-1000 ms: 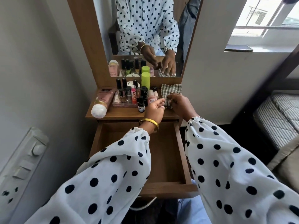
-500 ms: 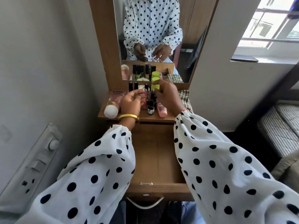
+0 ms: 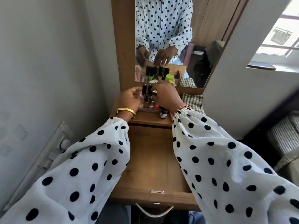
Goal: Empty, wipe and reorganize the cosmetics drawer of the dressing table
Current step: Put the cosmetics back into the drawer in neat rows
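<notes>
Your dressing table [image 3: 149, 122] stands against the wall, its mirror [image 3: 163, 38] rising just beyond your fingertips. Below your wrists the cosmetics drawer [image 3: 152, 160] is pulled out towards you, its wooden floor showing bare between your two polka-dot sleeves [image 3: 226, 167]. To the right of your right hand, a checked cloth [image 3: 193, 101] lies crumpled on the tabletop against the mirror frame.

Your right hand [image 3: 166, 96] reaches over the cluster of cosmetics, fingers curled down among the bottles; whether they grip one you cannot tell, because the back of the hand hides the fingertips. Your left hand [image 3: 130, 99], with a gold bangle [image 3: 125, 110] at the wrist, sits just left of the cluster, its fingers curled so the tips touch a tall black-capped bottle [image 3: 144, 91]. A second black-capped bottle [image 3: 150, 90] stands right beside it, between your two hands. Nearer to you than those fingertips, two small nail polish bottles [image 3: 148, 102] stand with silvery bases, and a little dark dropper bottle [image 3: 163, 113] sits under your right wrist, close to the tabletop's front edge.
</notes>
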`<state>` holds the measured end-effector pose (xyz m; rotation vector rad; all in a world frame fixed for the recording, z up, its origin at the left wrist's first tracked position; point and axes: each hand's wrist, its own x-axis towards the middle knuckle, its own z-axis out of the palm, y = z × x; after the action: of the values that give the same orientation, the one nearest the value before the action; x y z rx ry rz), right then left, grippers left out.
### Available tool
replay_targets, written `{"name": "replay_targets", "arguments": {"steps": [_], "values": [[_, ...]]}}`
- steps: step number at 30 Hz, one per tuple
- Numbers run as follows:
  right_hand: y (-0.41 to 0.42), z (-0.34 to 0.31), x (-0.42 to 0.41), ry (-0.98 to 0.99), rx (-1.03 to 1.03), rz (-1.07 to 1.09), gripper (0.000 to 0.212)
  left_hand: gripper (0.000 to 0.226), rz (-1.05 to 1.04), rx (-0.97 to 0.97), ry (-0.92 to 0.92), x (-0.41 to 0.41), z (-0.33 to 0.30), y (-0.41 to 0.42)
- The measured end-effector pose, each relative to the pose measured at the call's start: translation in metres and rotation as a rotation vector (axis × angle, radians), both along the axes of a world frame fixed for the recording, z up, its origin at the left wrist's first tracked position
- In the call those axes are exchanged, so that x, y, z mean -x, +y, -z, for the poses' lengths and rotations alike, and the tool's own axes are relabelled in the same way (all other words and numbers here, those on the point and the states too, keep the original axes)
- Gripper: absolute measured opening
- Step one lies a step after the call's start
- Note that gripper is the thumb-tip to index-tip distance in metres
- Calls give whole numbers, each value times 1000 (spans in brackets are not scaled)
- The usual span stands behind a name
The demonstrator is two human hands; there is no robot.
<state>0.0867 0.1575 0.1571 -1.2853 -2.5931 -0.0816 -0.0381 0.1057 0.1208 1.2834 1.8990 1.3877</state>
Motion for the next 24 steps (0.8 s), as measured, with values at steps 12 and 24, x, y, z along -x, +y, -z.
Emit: {"name": "replay_targets", "arguments": {"steps": [12, 24], "values": [[-2, 6, 3, -177, -154, -15, 31, 44, 39, 85, 217, -6, 6, 8], [-5, 7, -2, -88, -90, -62, 35, 37, 48, 55, 241, -8, 6, 3]]}}
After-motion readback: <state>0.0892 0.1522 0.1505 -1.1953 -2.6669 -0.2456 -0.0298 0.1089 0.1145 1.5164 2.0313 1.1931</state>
